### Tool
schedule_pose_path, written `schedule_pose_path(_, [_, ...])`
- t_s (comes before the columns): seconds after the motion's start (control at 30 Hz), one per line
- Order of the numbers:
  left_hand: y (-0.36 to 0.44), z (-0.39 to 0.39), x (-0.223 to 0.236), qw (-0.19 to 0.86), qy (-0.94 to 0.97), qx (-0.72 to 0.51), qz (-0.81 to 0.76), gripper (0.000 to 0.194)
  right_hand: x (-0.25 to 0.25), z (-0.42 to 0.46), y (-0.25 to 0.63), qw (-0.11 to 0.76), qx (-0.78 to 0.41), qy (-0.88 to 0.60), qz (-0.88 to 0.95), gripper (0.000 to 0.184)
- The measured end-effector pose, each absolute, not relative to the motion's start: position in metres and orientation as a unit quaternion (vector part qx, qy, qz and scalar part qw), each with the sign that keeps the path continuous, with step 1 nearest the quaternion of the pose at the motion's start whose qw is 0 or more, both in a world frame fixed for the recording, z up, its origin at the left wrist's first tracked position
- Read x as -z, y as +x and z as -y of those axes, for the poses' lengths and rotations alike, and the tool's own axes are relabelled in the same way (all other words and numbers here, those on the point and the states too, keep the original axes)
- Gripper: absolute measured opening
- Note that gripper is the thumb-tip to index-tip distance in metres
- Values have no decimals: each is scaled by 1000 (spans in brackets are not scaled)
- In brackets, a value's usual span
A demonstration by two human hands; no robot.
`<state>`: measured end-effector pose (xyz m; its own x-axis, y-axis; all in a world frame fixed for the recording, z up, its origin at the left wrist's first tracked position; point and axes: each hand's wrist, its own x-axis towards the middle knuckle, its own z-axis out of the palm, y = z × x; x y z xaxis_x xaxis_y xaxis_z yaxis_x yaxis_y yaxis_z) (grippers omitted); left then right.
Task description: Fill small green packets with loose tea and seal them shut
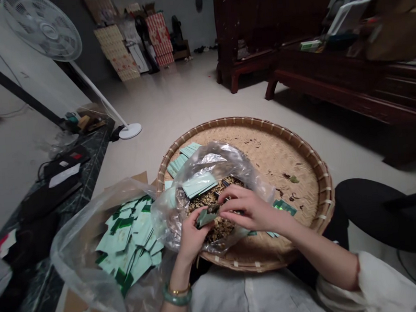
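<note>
My left hand (192, 236) is closed around a small green sachet (204, 218), held over an open clear plastic bag (209, 165) of dark loose tea leaves (200, 201). My right hand (246, 206) pinches at the sachet's mouth, fingertips together with some leaves. The bag rests on a round woven bamboo tray (301, 153) on my lap. A few more light green sachets (198, 183) lie inside the bag on the leaves.
A second clear bag (94, 261) full of green sachets (131, 239) sits in a cardboard box at my left. A standing fan (44, 27) is at the far left, dark wooden benches (331, 79) at the right, a black stool (381, 214) beside the tray.
</note>
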<state>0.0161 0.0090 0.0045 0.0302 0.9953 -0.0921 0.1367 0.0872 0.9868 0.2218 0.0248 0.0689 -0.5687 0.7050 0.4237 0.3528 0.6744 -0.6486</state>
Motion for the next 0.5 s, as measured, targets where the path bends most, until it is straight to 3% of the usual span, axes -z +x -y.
schedule_pose_path(0.2, [15,-4,-10,494,547,-450,-504,33,-83,-7,216,253,-134,-355,890,24])
schedule_pose_path(0.3, [13,-3,-7,479,555,-455,-506,36,-86,-3,207,178,-82,-398,896,19])
schedule_pose_path(0.5, [11,-1,-3,457,585,-433,-511,47,-90,-8,192,11,-121,-432,894,14])
